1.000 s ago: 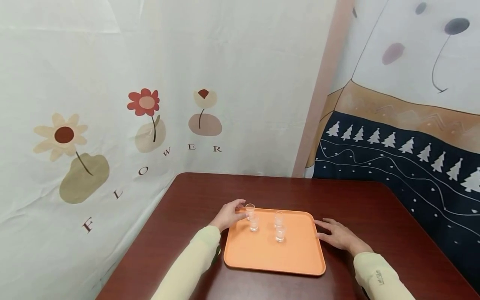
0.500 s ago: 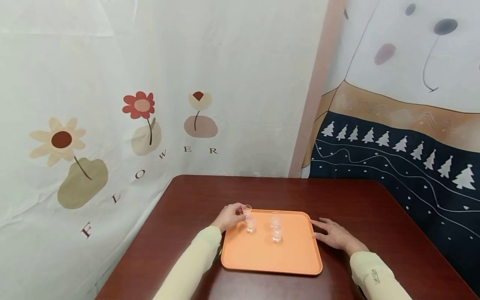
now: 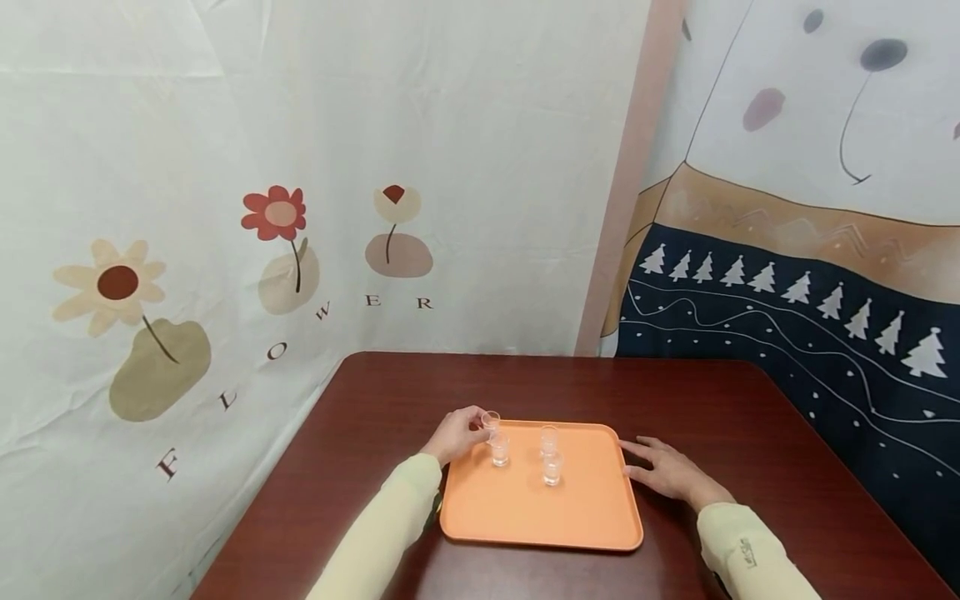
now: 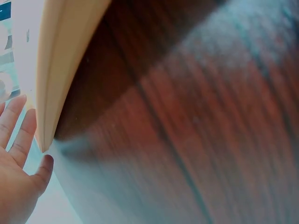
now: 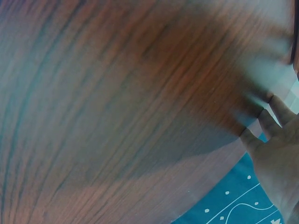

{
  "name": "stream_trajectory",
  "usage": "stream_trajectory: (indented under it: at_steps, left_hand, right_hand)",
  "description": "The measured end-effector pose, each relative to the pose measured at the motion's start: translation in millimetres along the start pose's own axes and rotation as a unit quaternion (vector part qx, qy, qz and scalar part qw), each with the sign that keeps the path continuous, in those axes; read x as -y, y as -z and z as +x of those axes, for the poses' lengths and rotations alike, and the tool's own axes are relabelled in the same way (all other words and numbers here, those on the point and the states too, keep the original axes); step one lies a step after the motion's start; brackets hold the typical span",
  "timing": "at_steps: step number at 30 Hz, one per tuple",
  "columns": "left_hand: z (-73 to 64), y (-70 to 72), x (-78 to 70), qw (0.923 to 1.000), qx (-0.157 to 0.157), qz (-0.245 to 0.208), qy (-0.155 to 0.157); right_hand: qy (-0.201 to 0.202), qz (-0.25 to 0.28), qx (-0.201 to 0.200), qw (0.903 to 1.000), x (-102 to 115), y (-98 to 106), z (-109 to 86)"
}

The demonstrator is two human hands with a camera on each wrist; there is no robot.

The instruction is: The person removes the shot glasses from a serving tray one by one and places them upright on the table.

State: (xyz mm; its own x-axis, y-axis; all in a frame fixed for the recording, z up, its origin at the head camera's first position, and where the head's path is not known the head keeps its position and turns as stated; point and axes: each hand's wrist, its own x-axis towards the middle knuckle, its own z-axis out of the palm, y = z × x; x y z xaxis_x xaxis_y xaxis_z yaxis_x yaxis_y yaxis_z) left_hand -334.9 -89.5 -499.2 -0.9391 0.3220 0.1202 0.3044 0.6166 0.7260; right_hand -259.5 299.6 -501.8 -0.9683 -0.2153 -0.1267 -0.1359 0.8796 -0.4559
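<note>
A shallow orange tray (image 3: 540, 517) lies on the table. Standing on it are several small clear glasses: a far-left glass (image 3: 491, 421), a glass (image 3: 500, 451) just in front, and a right-hand pair with its front glass (image 3: 552, 469) and rear glass (image 3: 549, 440). My left hand (image 3: 454, 435) reaches over the tray's far-left corner, fingertips beside the far-left glass; contact is unclear. In the left wrist view, that hand's fingers (image 4: 29, 123) look fairly straight and apart near the tray's wall (image 4: 65, 51). My right hand (image 3: 671, 471) spreads its fingers at the tray's right edge.
The reddish-brown table (image 3: 390, 392) extends around the tray on all sides. A pale flower-printed curtain (image 3: 480, 167) hangs behind it, and a dark tree-patterned cloth (image 3: 772, 325) hangs at the right.
The whole scene has shifted slightly left in the head view. My left fingertips have come a little lower and closer to the far-left glass. The glasses keep their places on the tray.
</note>
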Motion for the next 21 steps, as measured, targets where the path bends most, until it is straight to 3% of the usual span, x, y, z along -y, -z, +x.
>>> stream_trajectory:
  at_steps: [9, 21]
  left_hand:
    - [1.1, 13.6, 0.2, 0.9994, -0.030, -0.011, 0.013]
    - [5.2, 45.7, 19.3, 0.9963, -0.077, 0.010, 0.036]
  right_hand:
    - [-0.007, -0.001, 0.011, 0.9999, 0, 2, 2.4]
    - [-0.002, -0.004, 0.007, 1.0000, 5, 5, 1.8]
